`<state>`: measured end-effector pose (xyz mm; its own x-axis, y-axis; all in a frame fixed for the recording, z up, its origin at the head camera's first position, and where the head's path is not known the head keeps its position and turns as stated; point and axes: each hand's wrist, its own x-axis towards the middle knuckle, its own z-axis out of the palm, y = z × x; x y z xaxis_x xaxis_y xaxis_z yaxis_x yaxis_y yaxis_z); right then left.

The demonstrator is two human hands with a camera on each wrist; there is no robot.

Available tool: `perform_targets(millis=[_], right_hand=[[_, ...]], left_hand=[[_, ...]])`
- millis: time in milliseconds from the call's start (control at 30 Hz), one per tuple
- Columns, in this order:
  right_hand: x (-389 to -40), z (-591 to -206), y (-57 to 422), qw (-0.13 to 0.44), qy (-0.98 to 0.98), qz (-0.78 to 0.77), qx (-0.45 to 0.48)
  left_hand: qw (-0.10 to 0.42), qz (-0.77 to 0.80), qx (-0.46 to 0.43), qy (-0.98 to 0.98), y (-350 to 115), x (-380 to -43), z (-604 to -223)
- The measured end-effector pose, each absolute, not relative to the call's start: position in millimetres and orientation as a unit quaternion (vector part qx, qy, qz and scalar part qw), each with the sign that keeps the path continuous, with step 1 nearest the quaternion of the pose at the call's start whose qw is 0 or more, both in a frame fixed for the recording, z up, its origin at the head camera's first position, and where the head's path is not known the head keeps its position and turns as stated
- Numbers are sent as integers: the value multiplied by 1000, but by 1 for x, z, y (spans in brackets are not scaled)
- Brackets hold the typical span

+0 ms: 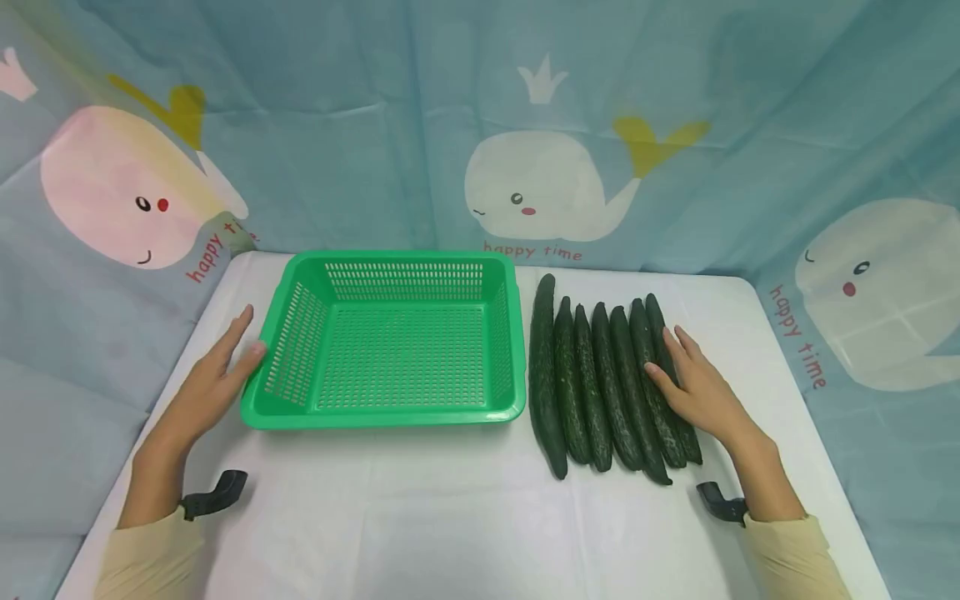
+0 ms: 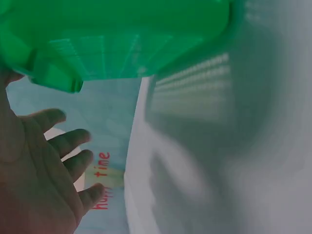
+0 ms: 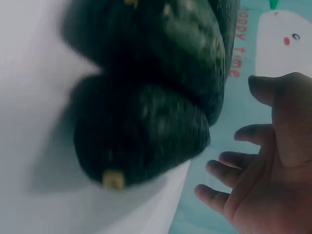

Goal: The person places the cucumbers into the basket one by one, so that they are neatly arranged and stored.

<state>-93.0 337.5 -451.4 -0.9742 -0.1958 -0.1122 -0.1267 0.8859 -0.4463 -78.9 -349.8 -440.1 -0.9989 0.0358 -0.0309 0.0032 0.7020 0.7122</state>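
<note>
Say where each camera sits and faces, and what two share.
Head: worn on the head, facing forward and down at basket and cucumbers; left hand, right hand, sleeves show.
Left wrist: worn there, facing the basket; left hand shows.
Right wrist: worn there, facing the cucumbers; right hand shows.
Head and right wrist views both show cucumbers.

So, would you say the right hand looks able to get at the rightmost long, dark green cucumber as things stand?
Probably yes: the right hand is open and close to the rightmost cucumber, with nothing visible blocking its way, though the neighbouring cucumber lies close on the left.
</note>
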Motion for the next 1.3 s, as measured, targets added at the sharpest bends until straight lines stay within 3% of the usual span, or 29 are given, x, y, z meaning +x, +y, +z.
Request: perform_targets(millis=[500,767,1067,1300], right_hand=[[-93,-449,319,99,977,-185,-32],[-99,-445,323,163,951,-262,-4],[-108,-442,338,247,887,-388,40],[-96,-444,356,249,877,-406,56]], left_hand=[[55,557,8,828,-348,-80,-447],[107,674,-20,730,-352,-77,-452],[101,703,-11,704,-349,-70,-458],[112,677,-14,727,-341,-80,-456]])
